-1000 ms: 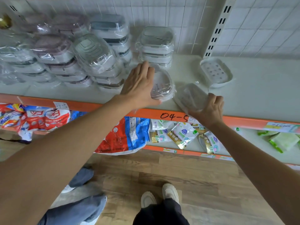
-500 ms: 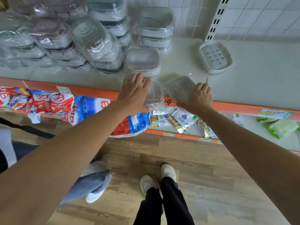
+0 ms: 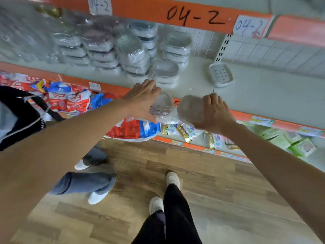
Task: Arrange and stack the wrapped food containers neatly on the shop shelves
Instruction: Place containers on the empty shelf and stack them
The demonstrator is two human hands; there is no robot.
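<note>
My left hand (image 3: 142, 101) grips a clear wrapped container (image 3: 162, 105) just in front of the shelf's orange edge. My right hand (image 3: 215, 111) holds a second wrapped container (image 3: 190, 108) beside it, fingers curled over its top. Both containers hang off the shelf, close together. Behind them, stacks of wrapped containers (image 3: 130, 51) fill the left part of the white shelf (image 3: 263, 92). A short stack (image 3: 165, 71) stands nearest my left hand.
An unwrapped perforated white tray (image 3: 220, 74) lies on the shelf to the right. The upper shelf's orange edge (image 3: 193, 16) hangs overhead. Bagged goods (image 3: 73, 101) fill the lower shelf. Another person's legs (image 3: 88, 184) stand on the wooden floor at left.
Both hands pulled the two containers back off the shelf toward me. My view lifted, bringing the upper shelf edge into sight.
</note>
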